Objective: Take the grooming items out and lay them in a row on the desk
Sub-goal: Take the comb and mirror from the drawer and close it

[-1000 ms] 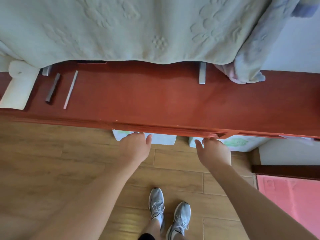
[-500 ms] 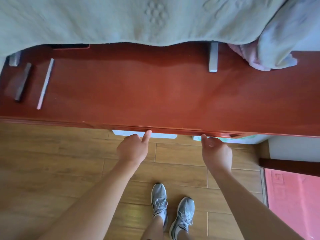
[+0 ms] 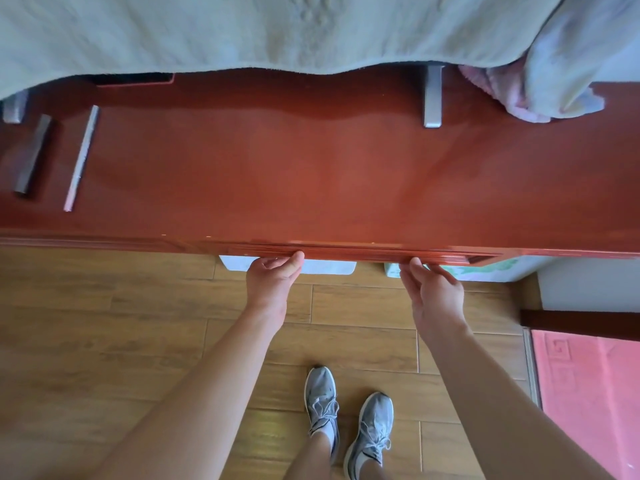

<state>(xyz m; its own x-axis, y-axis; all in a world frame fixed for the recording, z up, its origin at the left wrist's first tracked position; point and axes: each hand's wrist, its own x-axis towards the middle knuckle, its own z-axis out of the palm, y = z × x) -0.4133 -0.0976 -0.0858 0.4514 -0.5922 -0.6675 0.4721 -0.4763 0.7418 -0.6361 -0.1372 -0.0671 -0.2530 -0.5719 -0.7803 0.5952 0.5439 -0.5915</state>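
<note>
Both the left hand [image 3: 273, 277] and the right hand [image 3: 434, 294] have fingers curled onto the drawer front [image 3: 353, 252], which runs sideways under the surface [image 3: 311, 168] edge, equally near each.

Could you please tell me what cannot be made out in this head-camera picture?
Drawer's inside: head view, the desk top covers everything behind the drawer front; contents unseen.
Fingers of the left hand and right hand: tips tucked beneath the drawer front, so their grip is unclear.
Desk's rear: hidden under the draped blanket.
The dark bar and silvery stick, far left: too small to identify.
</note>
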